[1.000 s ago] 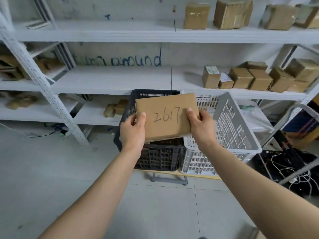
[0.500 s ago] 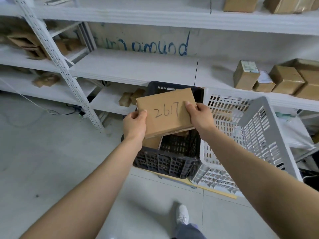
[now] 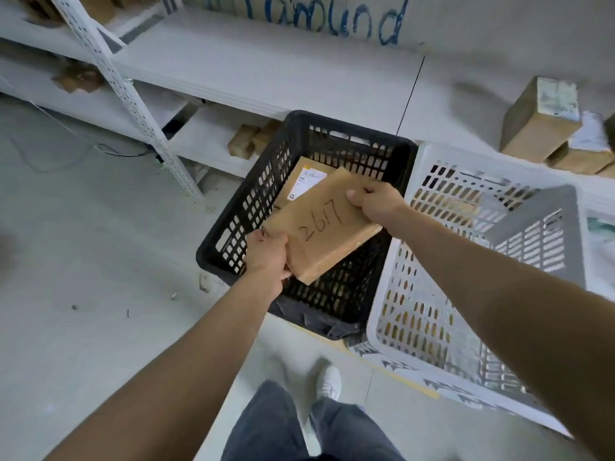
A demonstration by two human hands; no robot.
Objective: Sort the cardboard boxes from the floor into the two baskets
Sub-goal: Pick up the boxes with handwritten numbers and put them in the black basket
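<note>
Holding flat cardboard box [image 3: 324, 232], "2617" written on top, tilted above black basket [image 3: 349, 131], between our two hands. Our left hand [image 3: 268, 252] grips its near left corner, fingers curled round edge. Our right hand [image 3: 376, 201] grasps far right corner. Labelled box [image 3: 306, 178] lies inside black basket, under held one. White basket [image 3: 466, 161] stands just beside black one, on right; we see brown shapes through its slots. Shelf boxes [image 3: 539, 124] sit on white shelf [image 3: 266, 71] behind. Our white shoe [image 3: 328, 382] on floor.

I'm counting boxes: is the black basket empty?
Not empty. A labelled box lies inside the black basket, beneath the 2617 box gripped by the left hand and right hand.
</note>
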